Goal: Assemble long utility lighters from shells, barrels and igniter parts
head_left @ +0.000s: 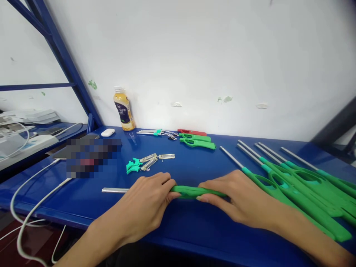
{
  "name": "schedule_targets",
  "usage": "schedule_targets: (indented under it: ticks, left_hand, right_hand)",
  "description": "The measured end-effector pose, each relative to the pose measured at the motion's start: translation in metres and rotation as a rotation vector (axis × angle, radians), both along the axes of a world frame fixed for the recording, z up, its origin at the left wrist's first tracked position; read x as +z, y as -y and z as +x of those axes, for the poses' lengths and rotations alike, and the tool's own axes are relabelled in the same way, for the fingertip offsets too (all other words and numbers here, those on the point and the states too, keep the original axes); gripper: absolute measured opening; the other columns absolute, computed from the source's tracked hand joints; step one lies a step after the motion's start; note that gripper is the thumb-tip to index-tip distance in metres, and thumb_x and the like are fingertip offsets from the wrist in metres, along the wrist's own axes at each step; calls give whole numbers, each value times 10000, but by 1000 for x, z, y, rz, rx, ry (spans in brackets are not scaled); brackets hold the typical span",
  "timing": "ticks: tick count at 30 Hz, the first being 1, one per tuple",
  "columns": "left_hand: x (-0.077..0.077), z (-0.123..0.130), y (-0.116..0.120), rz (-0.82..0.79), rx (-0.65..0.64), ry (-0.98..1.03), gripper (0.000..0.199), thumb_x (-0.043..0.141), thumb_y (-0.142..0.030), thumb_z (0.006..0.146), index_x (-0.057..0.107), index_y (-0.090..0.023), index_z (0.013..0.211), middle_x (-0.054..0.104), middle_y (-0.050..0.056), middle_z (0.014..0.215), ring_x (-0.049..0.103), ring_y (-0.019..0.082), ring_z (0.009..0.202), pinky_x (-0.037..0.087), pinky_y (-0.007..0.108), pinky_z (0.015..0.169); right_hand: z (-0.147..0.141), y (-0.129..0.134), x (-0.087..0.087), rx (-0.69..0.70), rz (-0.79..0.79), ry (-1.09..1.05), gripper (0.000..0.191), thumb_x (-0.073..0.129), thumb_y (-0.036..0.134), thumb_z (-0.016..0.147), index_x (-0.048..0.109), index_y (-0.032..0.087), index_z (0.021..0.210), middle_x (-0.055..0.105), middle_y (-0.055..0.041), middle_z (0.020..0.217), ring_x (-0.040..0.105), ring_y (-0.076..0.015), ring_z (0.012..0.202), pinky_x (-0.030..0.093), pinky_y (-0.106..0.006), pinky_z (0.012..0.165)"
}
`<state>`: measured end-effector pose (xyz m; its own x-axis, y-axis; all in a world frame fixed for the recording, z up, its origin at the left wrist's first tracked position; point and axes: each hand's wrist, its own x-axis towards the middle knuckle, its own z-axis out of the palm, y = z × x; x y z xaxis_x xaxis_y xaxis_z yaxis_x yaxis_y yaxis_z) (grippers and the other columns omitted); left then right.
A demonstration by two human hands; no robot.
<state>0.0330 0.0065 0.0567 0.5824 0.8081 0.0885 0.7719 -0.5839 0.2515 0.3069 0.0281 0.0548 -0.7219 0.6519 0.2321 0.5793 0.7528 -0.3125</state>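
Observation:
Both hands grip one green long-necked lighter (191,191) held level above the front of the blue table. My left hand (147,200) is closed round its front part, and the metal tube pokes out to the left. My right hand (236,196) pinches the handle end between thumb and fingers. The lighter's trigger area is hidden by my left hand. Beyond my left hand lie teal plastic triggers (133,165) and several clear fuel tanks (150,162). To the right, beside and under my right forearm, are several whole green lighters (300,189) with metal tubes pointing away.
Along the wall lie metal tubes with wires (155,132), a red handle shell (191,132) and green handle shells (197,142). A yellow bottle (124,109) and a white earphone case (108,132) stand at the back left. White cables (36,204) hang over the left edge near blurred-out items.

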Motion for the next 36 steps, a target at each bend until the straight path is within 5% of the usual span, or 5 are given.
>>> schedule_targets:
  ticks: [4, 17, 21, 26, 36]
  left_hand:
    - [-6, -1, -1, 17, -26, 130, 258, 360, -319, 1148, 602, -272, 1223, 653, 19, 1077, 630, 223, 919, 459, 363, 798]
    - [-20, -10, -17, 286, 10, 80, 311, 434, -316, 1134, 622, -271, 1378, 693, 32, 1189, 670, 213, 1068, 543, 337, 920]
    - [-8, -34, -45, 372, 49, -28, 304, 425, -205, 1109, 709, -171, 1214, 688, 93, 1103, 641, 268, 999, 545, 398, 849]
    - [4, -48, -81, 383, -53, -214, 218, 551, -93, 1026, 724, -179, 1126, 659, 89, 1064, 579, 264, 936, 486, 347, 706]
    - [-12, -42, -111, 408, -193, -361, 243, 458, -46, 1025, 663, -176, 1045, 611, 119, 1095, 527, 266, 939, 471, 356, 721]
  right_hand:
    - [-1, -3, 2, -32, -36, 50, 491, 395, 517, 1121, 746, 245, 912, 700, -14, 881, 636, -162, 707, 370, -318, 648]
    - [-3, -10, -7, -143, -71, 42, 330, 470, 547, 1094, 679, 305, 1178, 664, 2, 1122, 659, -192, 838, 409, -353, 735]
    - [-1, -10, 5, -248, -33, -109, 295, 447, 515, 1100, 650, 301, 1097, 589, 2, 996, 591, -190, 798, 405, -371, 748]
    - [10, -1, 22, -272, -181, -262, 272, 424, 168, 999, 523, 329, 1195, 467, 14, 989, 490, -186, 822, 402, -364, 761]
    - [17, 5, 27, -265, -330, -452, 327, 392, 52, 865, 403, 308, 1069, 376, 28, 942, 359, -191, 810, 358, -346, 721]
